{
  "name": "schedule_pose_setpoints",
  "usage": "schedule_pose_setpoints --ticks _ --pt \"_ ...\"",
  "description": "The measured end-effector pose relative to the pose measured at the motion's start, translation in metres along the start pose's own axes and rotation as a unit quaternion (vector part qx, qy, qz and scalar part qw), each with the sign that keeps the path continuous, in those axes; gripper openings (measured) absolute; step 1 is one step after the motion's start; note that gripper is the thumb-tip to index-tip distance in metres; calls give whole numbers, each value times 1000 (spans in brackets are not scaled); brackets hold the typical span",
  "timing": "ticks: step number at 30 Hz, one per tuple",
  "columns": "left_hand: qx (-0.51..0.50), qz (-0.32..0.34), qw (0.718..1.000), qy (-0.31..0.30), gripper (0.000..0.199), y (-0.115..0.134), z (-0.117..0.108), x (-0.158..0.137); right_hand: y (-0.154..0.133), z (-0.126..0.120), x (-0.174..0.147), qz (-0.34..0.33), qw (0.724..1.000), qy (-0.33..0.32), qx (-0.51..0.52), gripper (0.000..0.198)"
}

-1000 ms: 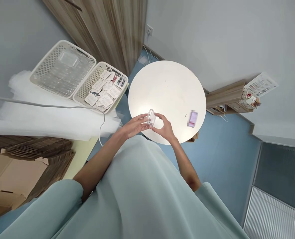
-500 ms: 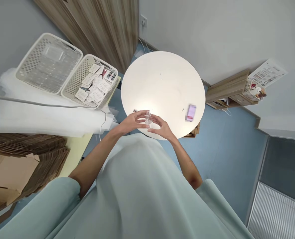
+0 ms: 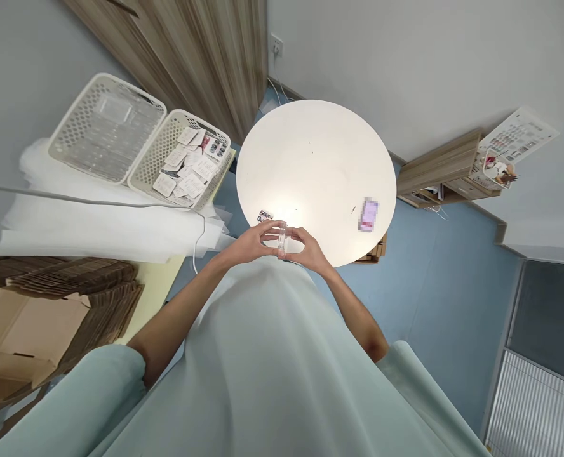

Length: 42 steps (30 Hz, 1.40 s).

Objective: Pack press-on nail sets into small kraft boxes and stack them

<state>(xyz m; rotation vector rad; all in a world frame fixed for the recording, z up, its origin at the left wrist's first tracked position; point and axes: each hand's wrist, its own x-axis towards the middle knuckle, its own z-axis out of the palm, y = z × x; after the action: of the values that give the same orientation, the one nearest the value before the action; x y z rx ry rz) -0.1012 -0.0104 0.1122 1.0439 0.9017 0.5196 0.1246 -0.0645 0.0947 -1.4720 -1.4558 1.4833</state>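
Observation:
Between my two hands is a small clear plastic box [image 3: 282, 237], held on edge above the near rim of the round white table [image 3: 320, 158]. My left hand [image 3: 255, 244] grips it from the left, with the thumb below and the fingers along the upper side. From the right, my right hand [image 3: 309, 249] closes on the same box with thumb and fingertips. Whether anything is inside the box I cannot make out. Just beyond my left fingers, a small card with dark marks [image 3: 265, 216] lies on the table.
A blurred purple phone-like item [image 3: 368, 214] lies at the table's right. To the left stand a white basket of clear boxes [image 3: 72, 136] and a basket of white cards [image 3: 143, 166]. White sheets [image 3: 96, 222] and folded cardboard boxes [image 3: 115, 304] lie nearer me.
My hands have come closer together, and the clear box's parts now look pressed into one flat shape. The hands sit slightly lower, uncovering more of the dark-marked card. The view has shifted a little.

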Motion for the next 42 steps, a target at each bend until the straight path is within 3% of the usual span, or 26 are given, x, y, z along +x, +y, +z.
schedule_pose_setpoints --ticks 6,12,16,24,29,35,42 --pt "22 6 999 41 85 2 -4 -2 -8 4 2 2 998 57 -38 78" --pt "27 29 998 55 83 9 -10 3 -14 -1 16 -40 990 98 -90 78" --pt "17 9 995 94 65 16 -14 7 -17 -6 25 -65 984 104 -127 80" --pt "-121 -61 982 130 63 25 -11 4 -20 -2 28 -92 974 120 -167 75" --pt "-136 -63 973 177 57 23 -12 4 -26 3 24 -98 974 116 -168 82" --pt "-138 -57 967 205 52 23 -11 4 -39 1 10 -122 963 173 -168 38" --pt "-199 -67 957 202 39 17 -13 8 -35 7 -4 -127 961 116 -215 36"
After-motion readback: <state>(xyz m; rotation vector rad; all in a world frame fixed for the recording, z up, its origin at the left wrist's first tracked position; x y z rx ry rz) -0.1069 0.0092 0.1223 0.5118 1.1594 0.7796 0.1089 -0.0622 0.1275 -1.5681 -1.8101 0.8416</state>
